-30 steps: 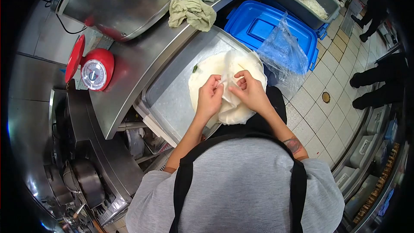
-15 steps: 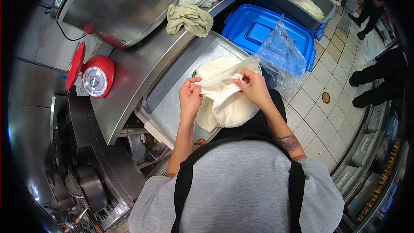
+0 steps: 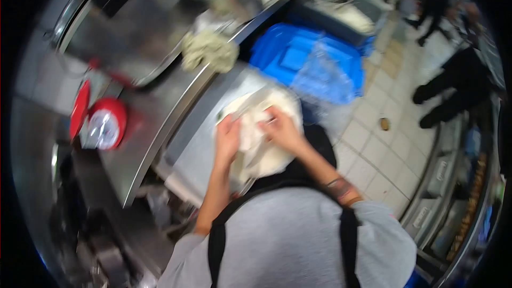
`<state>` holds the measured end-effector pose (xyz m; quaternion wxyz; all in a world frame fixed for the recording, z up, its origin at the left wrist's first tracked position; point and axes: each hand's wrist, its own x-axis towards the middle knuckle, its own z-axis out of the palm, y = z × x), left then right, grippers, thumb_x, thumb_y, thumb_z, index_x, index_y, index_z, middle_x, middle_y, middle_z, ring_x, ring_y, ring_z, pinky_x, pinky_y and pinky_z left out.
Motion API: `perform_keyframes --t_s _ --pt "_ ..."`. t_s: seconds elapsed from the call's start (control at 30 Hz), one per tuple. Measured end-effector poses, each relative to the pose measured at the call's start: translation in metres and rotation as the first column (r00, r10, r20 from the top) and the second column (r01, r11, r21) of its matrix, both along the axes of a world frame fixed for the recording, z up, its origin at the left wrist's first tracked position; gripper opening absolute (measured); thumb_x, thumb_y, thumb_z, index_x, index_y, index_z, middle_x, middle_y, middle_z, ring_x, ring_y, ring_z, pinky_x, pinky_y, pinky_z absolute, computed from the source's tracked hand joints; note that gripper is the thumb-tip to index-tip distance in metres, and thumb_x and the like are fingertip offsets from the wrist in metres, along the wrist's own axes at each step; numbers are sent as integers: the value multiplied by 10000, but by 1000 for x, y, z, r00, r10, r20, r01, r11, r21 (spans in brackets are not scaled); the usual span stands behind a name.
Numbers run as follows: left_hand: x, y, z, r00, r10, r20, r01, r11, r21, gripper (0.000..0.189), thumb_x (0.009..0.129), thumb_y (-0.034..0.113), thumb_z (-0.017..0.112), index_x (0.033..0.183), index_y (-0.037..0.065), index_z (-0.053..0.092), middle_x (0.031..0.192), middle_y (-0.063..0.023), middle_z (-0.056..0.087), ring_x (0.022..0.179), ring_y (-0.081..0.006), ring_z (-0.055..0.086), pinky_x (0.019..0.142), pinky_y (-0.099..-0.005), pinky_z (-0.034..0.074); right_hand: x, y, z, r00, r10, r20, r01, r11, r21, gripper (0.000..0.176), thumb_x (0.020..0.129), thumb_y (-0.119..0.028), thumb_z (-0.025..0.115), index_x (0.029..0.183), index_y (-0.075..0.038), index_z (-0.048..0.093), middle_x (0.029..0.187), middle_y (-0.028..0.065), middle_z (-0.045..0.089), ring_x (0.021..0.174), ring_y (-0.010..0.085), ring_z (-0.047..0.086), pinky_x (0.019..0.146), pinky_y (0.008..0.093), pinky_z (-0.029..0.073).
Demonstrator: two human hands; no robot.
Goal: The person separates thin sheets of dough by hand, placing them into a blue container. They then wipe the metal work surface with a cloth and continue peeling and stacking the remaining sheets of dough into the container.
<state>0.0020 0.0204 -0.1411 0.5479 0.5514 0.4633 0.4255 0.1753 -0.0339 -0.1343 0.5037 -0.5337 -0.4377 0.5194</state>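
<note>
Pale, thin round dough sheets (image 3: 274,161) lie in a stack on a metal tray (image 3: 194,138) in front of me. Above the stack, my left hand (image 3: 228,138) pinches the left side of a raised, crumpled dough sheet (image 3: 249,130). My right hand (image 3: 284,132) has thumb and fingers closed on its right side. Both hands are close together over the middle of the stack. Motion blur hides how many layers the fingers hold.
A steel counter (image 3: 141,152) edges the tray on the left, with a red dial scale (image 3: 113,114) and a crumpled cloth (image 3: 210,50). Beyond the tray are a blue lid (image 3: 277,48), a clear plastic bag (image 3: 322,72) and a grey tub (image 3: 357,18). A person's dark-clothed legs (image 3: 458,82) are at right.
My view has shifted and blurred, so the scene sits lower and further left. My hands have drawn closer together, both still gripping the dough sheet.
</note>
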Motion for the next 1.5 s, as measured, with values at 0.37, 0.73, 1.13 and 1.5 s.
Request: perform_keyframes --t_s 0.37,0.73,1.13,1.5 --pt "62 -28 79 863 229 450 -378 883 277 178 961 32 451 1127 -29 465 1084 -132 578 978 -192 594 850 -320 483 17 -13 112 816 -413 404 78 772 631 423 801 -192 734 1124 4 543 875 121 572 825 277 602 749 358 491" --pt "-38 -88 -105 868 452 204 -396 880 -264 567 818 32 613 1305 21 323 1204 -155 483 1068 -279 532 889 -414 465 -1 -15 -3 560 -11 829 -317 921 226 116 747 -87 581 795 -81 687 816 95 654 793 298 666 662 417 520" --pt "27 -38 38 838 -28 -545 292 867 404 150 795 -58 584 934 -49 638 770 -148 606 661 -242 580 638 -314 465 6 -34 20 517 -391 761 1 890 456 302 694 -127 705 985 -138 626 969 43 537 957 256 531 768 393 385" --pt "46 -27 49 918 174 -355 94 776 624 157 845 38 568 995 -6 574 674 -125 545 588 -190 537 544 -333 417 15 -15 19 909 -394 137 296 840 456 204 834 -133 673 924 -11 536 811 141 603 752 258 604 690 362 489"
